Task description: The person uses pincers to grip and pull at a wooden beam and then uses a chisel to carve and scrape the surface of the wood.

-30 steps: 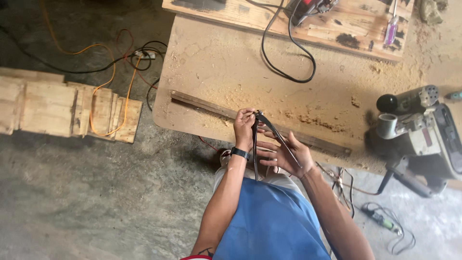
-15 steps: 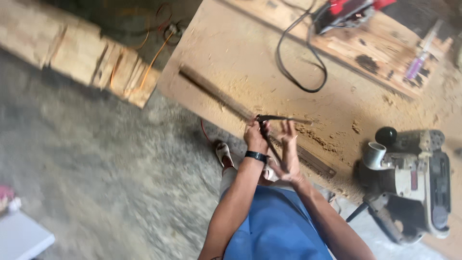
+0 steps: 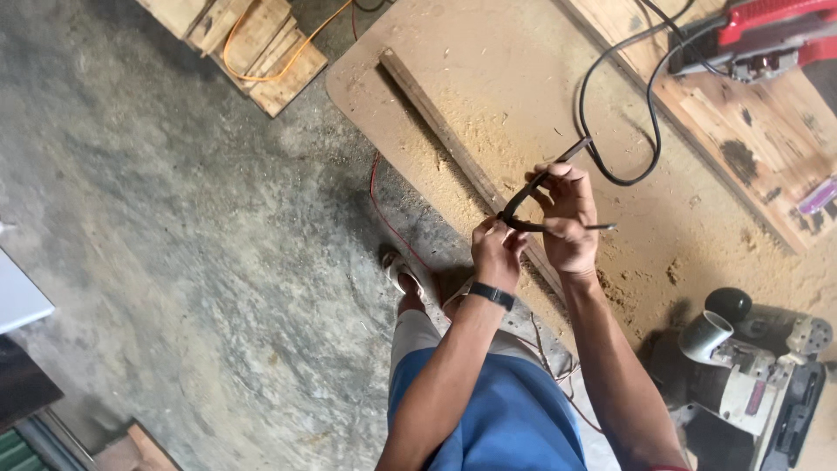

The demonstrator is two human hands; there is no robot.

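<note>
- Gripping a dark angled metal tool (image 3: 545,196) at centre frame, we are closing our left hand (image 3: 497,253) and right hand (image 3: 568,222) around it.
- Risking a pinch, we judge: fingers are sitting close where its arms meet.

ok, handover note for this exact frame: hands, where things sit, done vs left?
Left hand: pinching the joint end of a dark two-legged metal tool.
Right hand: fingers wrapped around the tool's legs, which stand spread apart.
The tool is held in the air above a wooden strip lying on the sawdust-covered board.
Belt sander sits on the right, untouched.
Done: tool picked up. Left: it has not touched any wood.
</note>
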